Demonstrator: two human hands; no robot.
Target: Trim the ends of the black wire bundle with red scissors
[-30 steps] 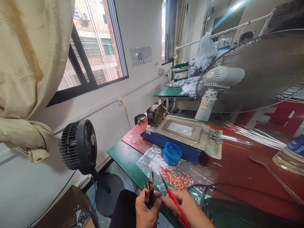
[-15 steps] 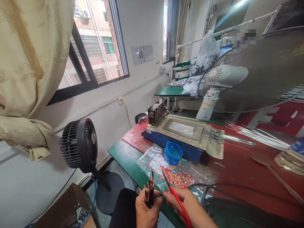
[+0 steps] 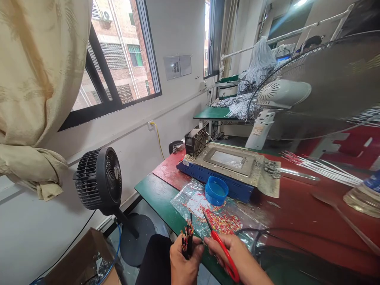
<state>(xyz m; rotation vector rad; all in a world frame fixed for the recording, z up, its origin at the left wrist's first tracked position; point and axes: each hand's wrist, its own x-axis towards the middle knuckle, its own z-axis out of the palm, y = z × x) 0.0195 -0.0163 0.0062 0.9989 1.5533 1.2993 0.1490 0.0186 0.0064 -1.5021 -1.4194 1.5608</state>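
My left hand (image 3: pixel 185 259) is closed around a bundle of black cables (image 3: pixel 187 239), whose stripped ends point up with short red and yellow inner wires. In my right hand (image 3: pixel 230 253) is a pair of red-handled scissors (image 3: pixel 221 249), blades pointing up and to the left. My right thumb and forefinger meet close beside the left thumb; whether a wire lies between them is too small to tell. Beyond the hands, many small red and yellow insulation bits (image 3: pixel 222 221) lie on a clear plastic bag (image 3: pixel 181 198).
Behind the bag stand a blue round container (image 3: pixel 216 192) and a blue solder pot (image 3: pixel 219 180) with a metal top. White cables (image 3: pixel 323 168) and a clear bottle (image 3: pixel 363 198) are to the right. Black cable (image 3: pixel 285 253) lies at front right. A black fan (image 3: pixel 99 178) stands left.
Almost nothing differs. My right hand has shifted very slightly, still with the scissors; the left hand keeps the cable bundle in the same place.
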